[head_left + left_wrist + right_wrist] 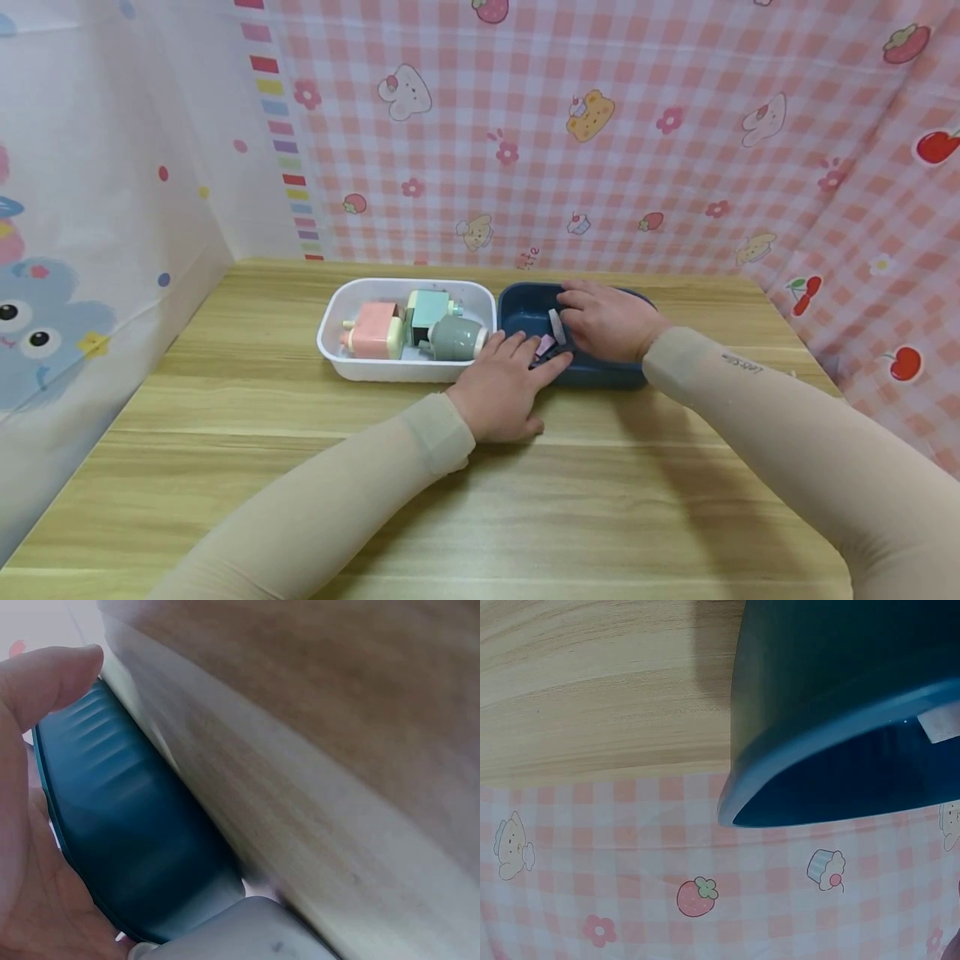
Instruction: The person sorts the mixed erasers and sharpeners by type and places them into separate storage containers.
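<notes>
My left hand (pixel 498 387) lies over the near rims where the two bins meet. Its fingers are spread, reaching into the navy bin (pixel 611 377), and the thumb (pixel 71 675) stands out straight beside the wall. Above the navy bin is my right hand (pixel 611 321), fingers pointing left toward the far rim, thumb hidden. Close to these fingers a pale grey flat strip (pixel 557 327) stands tilted. Low in the navy bin, by the left fingertips, is a small lilac piece (pixel 545 343), partly covered.
The white bin (pixel 356 371) stands left, against the navy one. It holds a pink boxy toy (pixel 375 331), a mint boxy toy (pixel 430 308) and a grey-green rounded toy (pixel 456 337). A checked cloth (pixel 540 175) hangs behind the wooden table (pixel 622 517).
</notes>
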A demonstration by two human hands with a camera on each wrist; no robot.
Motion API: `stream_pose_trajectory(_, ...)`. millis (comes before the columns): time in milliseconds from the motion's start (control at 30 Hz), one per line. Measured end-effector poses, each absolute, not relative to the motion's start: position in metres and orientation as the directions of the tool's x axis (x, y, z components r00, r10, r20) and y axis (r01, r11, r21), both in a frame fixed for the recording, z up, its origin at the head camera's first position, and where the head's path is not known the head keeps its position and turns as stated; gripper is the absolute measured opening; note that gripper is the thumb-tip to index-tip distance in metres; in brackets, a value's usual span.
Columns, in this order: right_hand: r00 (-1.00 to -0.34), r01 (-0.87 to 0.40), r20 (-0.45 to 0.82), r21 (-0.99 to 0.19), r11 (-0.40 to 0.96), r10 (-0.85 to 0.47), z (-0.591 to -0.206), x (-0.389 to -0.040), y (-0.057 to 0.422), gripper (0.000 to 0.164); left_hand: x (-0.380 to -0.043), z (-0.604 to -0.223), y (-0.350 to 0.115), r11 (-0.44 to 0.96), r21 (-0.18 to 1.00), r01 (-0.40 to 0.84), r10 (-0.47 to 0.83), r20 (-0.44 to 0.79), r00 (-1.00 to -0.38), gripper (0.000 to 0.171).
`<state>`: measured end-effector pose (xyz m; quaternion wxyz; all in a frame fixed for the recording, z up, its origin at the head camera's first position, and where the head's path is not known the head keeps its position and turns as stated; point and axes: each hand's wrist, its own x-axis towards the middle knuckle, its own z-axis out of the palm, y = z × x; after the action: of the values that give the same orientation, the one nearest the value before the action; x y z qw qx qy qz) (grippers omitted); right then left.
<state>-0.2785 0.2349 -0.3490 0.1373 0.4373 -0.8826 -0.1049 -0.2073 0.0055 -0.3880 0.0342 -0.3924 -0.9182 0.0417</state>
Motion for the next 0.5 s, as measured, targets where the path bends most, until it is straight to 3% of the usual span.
stream_pose_trajectory(500, -0.542, -0.75, 0.2, 0.324, 0.577, -0.816, -0.351, -0.2781, 0.2367, 0.02, -0.2067, -0.3832, 0.0055, 0.691, -0.078, 0.718, 0.721, 0.008, -0.693, 0.093)
